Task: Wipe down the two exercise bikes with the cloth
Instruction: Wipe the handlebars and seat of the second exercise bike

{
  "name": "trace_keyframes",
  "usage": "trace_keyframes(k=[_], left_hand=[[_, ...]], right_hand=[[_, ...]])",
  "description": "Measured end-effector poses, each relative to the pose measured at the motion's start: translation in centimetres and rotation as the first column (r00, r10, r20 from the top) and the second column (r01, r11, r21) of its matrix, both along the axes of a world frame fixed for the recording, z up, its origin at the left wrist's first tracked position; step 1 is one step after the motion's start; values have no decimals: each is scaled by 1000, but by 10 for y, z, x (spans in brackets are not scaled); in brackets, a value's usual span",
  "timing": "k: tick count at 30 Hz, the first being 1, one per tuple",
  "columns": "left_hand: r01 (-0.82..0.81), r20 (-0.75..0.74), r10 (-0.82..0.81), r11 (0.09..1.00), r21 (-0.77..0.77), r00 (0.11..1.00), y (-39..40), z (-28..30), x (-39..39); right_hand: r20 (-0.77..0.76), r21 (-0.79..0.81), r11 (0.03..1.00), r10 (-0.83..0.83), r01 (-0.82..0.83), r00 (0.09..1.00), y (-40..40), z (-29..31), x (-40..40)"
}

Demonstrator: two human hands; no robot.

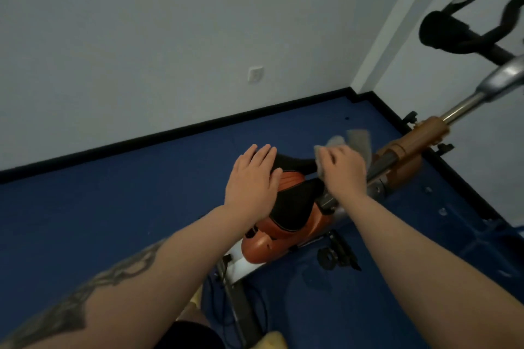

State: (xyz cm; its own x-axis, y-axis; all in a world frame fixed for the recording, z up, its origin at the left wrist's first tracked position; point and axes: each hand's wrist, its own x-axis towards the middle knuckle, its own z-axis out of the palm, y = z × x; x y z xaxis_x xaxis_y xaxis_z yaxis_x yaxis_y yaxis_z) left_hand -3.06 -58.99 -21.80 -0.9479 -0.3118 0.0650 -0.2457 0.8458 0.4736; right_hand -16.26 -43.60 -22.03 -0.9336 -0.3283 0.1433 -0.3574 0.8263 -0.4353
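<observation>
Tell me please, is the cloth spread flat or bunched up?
Bunched: the grey cloth is gripped in the right hand, loose ends sticking out past the fingers.

1. Your left hand (pixel 253 178) lies flat, fingers straight, on the black saddle (pixel 295 201) of the orange exercise bike (pixel 283 238).
2. Your right hand (pixel 344 171) grips a grey cloth (pixel 358 140) just past the saddle's nose, over the bike's frame.
3. The black handlebars (pixel 465 28) rise at the upper right on a silver post (pixel 467 103).
4. The bike stands on a blue floor (pixel 113 207) near a white wall (pixel 170 37).
</observation>
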Motion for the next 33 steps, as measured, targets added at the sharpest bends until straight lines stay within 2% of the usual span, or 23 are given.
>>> trace_keyframes(k=[2, 4, 9, 14, 17, 19, 22, 25, 27, 29, 31, 33], left_hand=[[0, 5, 0, 999, -49, 1000, -1, 1, -3], [-25, -43, 23, 999, -31, 999, 3, 0, 1], [-9, -133, 0, 997, -71, 991, -6, 1, -1], [175, -68, -189, 970, -170, 980, -34, 9, -32], [248, -50, -249, 968, -38, 967, -37, 4, -34], [267, -60, -263, 961, 72, 963, -38, 1, -35], [300, -44, -297, 947, 113, 954, -43, 1, -40], [389, 35, -391, 919, 56, 920, -50, 2, -50], [446, 102, -447, 894, 36, 889, -54, 3, -60], [474, 130, -479, 878, 64, 868, -57, 3, -67], [473, 85, -482, 874, 112, 872, -59, 1, -68], [424, 2, -438, 872, 242, 899, -60, -1, -66]], right_hand=[[229, -83, 959, -247, 271, 942, -10, 3, 1], [335, -107, 906, -356, 411, 872, -32, 7, 26], [344, -356, 859, -245, 367, 906, -53, -8, 138], [469, -328, 788, -344, 522, 813, -54, 12, 96], [503, -229, 754, -449, 615, 739, -61, 19, 109], [517, -226, 722, -480, 654, 709, -74, 13, 147], [448, -154, 756, -521, 637, 727, -96, 6, 182], [381, -88, 775, -554, 626, 740, -90, 18, 149], [425, -82, 729, -591, 680, 685, -83, 26, 128], [408, -12, 684, -663, 729, 628, -96, 25, 132], [244, 117, 671, -734, 732, 634, -127, 16, 153], [126, 197, 655, -755, 729, 644, -145, 10, 162]])
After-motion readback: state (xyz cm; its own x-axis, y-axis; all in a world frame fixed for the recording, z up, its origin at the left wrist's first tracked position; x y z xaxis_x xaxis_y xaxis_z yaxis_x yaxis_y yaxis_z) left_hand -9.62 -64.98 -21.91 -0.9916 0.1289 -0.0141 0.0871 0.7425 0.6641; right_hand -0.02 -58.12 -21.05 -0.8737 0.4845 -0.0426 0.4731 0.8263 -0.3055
